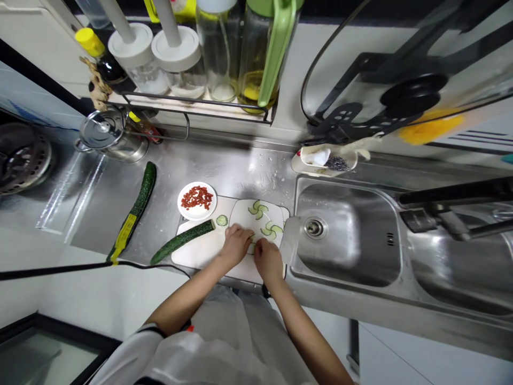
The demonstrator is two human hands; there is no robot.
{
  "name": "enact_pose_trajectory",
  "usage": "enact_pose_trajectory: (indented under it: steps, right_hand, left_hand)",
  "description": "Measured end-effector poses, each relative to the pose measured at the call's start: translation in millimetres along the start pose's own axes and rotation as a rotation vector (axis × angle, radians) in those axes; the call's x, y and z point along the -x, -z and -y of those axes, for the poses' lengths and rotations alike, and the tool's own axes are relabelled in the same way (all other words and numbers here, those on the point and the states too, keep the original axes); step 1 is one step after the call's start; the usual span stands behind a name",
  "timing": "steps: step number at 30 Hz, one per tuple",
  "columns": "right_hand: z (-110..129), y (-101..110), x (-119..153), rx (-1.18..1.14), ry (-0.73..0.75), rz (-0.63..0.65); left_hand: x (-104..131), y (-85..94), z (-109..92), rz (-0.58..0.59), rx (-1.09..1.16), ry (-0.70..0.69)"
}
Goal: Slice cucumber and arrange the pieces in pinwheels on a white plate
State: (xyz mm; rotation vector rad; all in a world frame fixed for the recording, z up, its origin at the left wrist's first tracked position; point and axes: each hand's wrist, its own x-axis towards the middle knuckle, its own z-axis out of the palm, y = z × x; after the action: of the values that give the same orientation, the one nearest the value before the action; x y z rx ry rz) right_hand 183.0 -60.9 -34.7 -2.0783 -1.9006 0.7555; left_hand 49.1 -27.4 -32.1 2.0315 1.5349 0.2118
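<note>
A white squarish plate (pixel 239 209) rests on a pale cutting board (pixel 200 256), with thin cucumber slices (pixel 258 209) laid in pinwheel shapes on it. Over the plate's near side, my left hand (pixel 237 245) has its fingers closed at a slice whose green edge shows at the fingertips. My right hand (pixel 269 260) is closed beside it, fingertips pinched at the same spot and partly hiding what they hold. Left of the plate are a cut cucumber (pixel 184 241) and a round cucumber end piece (pixel 222 220). A small white dish (pixel 197 216) holds chopped red bits.
A whole cucumber (pixel 138 208) with a yellow label lies to the left. A broad knife blade (pixel 290 238) juts toward the steel sink (pixel 348 235). Behind stand a lidded pot (pixel 104 133), a sponge holder (pixel 324 163) and a rack (pixel 192 107) of jars and bottles.
</note>
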Motion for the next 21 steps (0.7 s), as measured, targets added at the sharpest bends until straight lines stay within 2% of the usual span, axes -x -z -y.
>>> enact_pose_trajectory:
  steps: [3,10,21]
  right_hand:
    - [-4,-2,1,0.041,0.106,-0.076]
    - [-18,-8,7,-0.102,0.415,-0.141]
    - [-24,-9,14,0.016,0.439,-0.212]
  left_hand:
    - [0,-0.1,1,-0.017,-0.007,0.0]
    - [1,-0.4,2,-0.06,-0.031,-0.027]
    - [5,2.6,11,-0.043,0.002,-0.09]
